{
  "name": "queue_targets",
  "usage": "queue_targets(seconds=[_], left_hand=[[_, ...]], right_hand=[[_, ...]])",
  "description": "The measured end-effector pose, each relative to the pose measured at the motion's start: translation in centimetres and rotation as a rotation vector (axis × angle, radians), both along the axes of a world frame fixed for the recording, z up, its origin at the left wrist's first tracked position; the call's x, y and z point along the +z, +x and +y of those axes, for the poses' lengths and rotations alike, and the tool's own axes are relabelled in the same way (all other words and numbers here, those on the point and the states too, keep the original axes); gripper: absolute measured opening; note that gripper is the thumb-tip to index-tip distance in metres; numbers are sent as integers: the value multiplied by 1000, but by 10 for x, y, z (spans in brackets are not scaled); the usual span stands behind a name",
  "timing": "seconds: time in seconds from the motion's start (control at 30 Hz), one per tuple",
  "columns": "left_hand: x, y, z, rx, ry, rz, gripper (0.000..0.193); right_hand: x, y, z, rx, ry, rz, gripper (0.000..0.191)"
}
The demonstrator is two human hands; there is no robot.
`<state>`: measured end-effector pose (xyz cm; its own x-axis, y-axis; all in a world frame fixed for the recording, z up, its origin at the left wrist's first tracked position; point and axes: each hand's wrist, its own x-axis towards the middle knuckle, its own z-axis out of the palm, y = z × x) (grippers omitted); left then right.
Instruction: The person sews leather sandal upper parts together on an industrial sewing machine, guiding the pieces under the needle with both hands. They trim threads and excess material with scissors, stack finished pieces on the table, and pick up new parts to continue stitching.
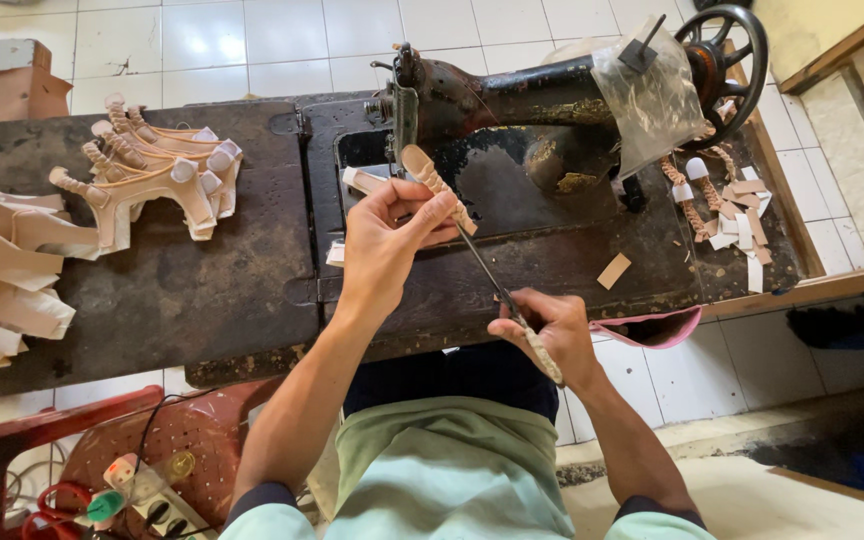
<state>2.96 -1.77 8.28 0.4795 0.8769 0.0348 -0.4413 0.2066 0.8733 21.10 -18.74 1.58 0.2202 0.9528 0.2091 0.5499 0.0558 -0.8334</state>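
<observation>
Gripping the taped handle of a slim pair of dark metal scissors [497, 290], the right hand [544, 335] is sitting closest to the body, fingers curled shut around that handle, blades reaching up and away towards the other hand. Just beyond, the left hand [384, 240] is pinching a narrow beige braided strap piece with a rounded leather tip [435, 183] between thumb and fingertips, holding it above the bed of the old black cast-iron sewing machine [512, 100]; the blade tips are meeting the strap's lower end, so trimming appears to be under way on this piece. The strap itself is looking pale tan, plaited along its length, smooth at the tip.

Farther left on the dark worn wooden table [172, 280], a stack of beige braided strap uppers with white tabs [157, 165] is lying beside a heap of pale peach cut leather pieces [2, 270]. Over to the right, by the machine's handwheel, loose braided strips and small cut scraps [727, 205] are lying scattered, so I judge the batch only partly done
</observation>
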Motion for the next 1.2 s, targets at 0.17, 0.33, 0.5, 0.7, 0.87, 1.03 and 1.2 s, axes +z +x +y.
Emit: queue_targets(seconds=[0.17,0.33,0.5,0.7,0.87,1.03,1.2], left_hand=[[-1,6,-7,107,-38,-169,18],[-1,25,-29,212,-116,-377,15],[0,38,-47,236,-152,-490,14],[0,40,-52,224,-123,-504,13],[0,36,-47,196,-92,-493,13],[3,10,-27,151,56,-227,17],[10,-4,-19,79,132,-108,18]], right_hand=[[-3,-13,4,-67,72,222,51],[9,-45,18,-11,116,412,58],[18,-69,26,4,181,544,59],[6,-77,27,-29,190,634,60],[0,-69,28,-106,201,678,59],[12,-32,19,42,96,376,58],[18,-11,8,96,81,160,52]])
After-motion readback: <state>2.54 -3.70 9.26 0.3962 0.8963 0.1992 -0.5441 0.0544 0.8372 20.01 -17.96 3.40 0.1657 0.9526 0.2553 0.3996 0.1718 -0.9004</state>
